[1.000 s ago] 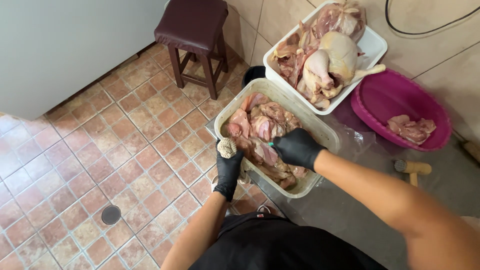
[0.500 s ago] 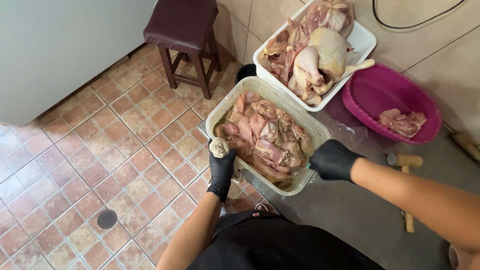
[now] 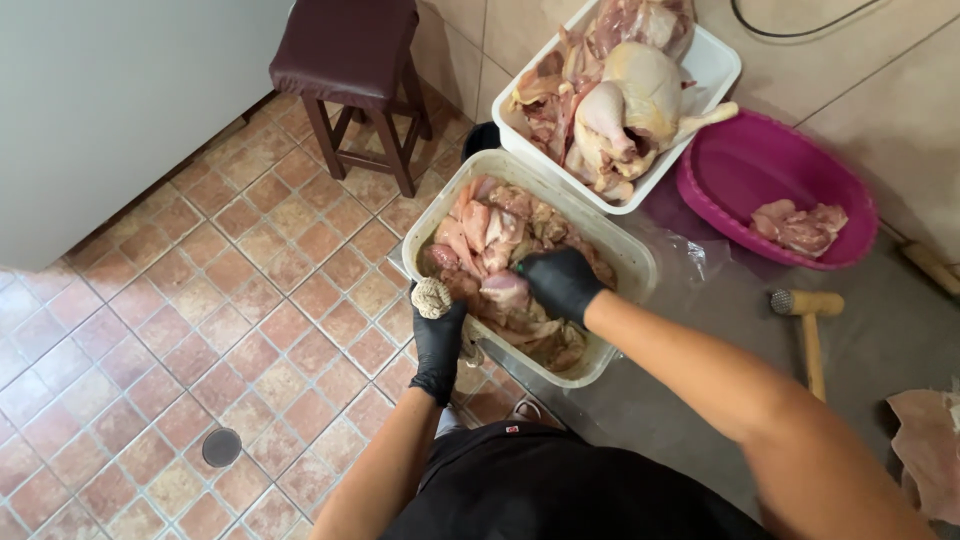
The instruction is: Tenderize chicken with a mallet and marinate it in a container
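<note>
Meat [image 3: 505,290] is lying in the tub [image 3: 640,265], long axis slanting along the bench edge; right hand [image 3: 560,283] fingers are gripping it, left hand [image 3: 440,335] clenching a mallet [image 3: 432,297].

Terracotta tiled floor [image 3: 150,330] with round drain [image 3: 221,447], dark wooden stool [image 3: 352,70], pale wall [image 3: 110,100].

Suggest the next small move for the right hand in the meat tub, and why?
Probably close the fingers and lift one piece clear. The gloved right hand is down in the white tub, resting on the raw meat pieces; whether it has a grip cannot be told. The left hand holds a small pale lump at the tub's edge, so it is occupied.
</note>
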